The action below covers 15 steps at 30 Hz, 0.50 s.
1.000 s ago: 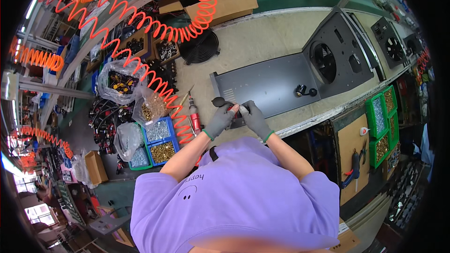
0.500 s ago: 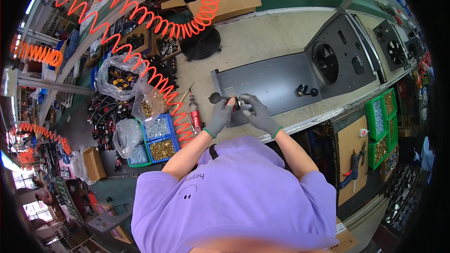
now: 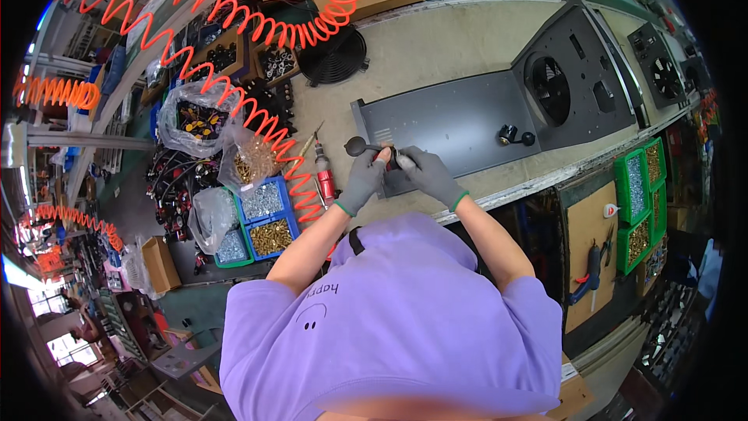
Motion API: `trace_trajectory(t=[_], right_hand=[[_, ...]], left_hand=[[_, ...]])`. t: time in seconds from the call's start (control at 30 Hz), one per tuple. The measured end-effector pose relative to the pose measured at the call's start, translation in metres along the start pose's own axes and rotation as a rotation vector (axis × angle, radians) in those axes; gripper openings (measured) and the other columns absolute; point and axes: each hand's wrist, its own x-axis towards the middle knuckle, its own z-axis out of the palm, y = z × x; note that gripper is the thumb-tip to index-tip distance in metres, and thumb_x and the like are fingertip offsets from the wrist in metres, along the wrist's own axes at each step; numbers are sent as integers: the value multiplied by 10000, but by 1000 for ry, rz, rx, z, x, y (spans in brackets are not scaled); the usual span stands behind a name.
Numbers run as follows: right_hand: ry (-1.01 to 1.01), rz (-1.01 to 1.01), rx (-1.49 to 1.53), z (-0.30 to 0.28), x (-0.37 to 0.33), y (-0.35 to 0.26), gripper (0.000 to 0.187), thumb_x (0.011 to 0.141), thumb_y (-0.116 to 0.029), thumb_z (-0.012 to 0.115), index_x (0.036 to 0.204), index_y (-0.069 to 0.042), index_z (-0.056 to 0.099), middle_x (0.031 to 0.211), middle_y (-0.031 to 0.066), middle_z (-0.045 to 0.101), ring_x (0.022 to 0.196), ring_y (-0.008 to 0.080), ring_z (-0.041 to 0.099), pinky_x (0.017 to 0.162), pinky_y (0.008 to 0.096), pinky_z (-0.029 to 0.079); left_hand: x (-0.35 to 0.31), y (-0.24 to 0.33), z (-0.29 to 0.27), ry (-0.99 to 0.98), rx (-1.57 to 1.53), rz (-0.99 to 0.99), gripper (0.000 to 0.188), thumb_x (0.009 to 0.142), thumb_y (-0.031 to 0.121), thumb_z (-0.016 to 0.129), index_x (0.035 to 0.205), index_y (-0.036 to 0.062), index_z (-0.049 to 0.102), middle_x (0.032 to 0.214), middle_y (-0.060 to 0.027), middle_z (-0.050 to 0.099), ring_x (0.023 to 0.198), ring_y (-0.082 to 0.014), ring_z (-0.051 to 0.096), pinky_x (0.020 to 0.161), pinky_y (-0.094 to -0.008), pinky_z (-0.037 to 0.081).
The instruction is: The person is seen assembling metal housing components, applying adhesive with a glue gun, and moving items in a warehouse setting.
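My left hand [image 3: 363, 182], in a grey glove with a green cuff, is closed on a small black part with a round cap [image 3: 356, 146] that sticks out at its left. My right hand [image 3: 428, 179], gloved alike, has its fingers bent in against the same part; fingers hide most of it. Both hands are over the near left corner of a dark grey sheet-metal panel [image 3: 444, 126]. On that panel lies a similar black part [image 3: 516, 136]. A red air screwdriver [image 3: 324, 179] lies just left of my left hand.
Coiled orange hoses [image 3: 265, 136] hang across the left side. Blue bins [image 3: 270, 237] of screws and plastic bags of parts stand there. A black fan [image 3: 548, 91] sits in the panel's upright end. Green bins [image 3: 637, 195] and blue-handled pliers [image 3: 594, 269] are at the right.
The fingers of my right hand have closed in on the black part beside my left hand. The whole view has shifted slightly.
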Motion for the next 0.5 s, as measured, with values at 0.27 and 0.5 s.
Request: trace_trajectory(t=[0.27,0.5], right_hand=[[79,-51,125,7,5,4,579,874,-308,584,1360,-56,396,1149,149,610,995,305,625,854,369,497],[146,-18,297,11,9,0,520,887,-337,569,1280,-14,460,1093,170,623,929,290,630,853,351,484]], left_hand=[[0,3,0,-12,17,-31,318,960,293,524,1124,34,612,866,10,592,731,-69,503,638,-231,430],[3,1,-1,31,-49,106,334,956,327,532,1117,43,603,734,23,541,519,-39,406,456,-206,314]])
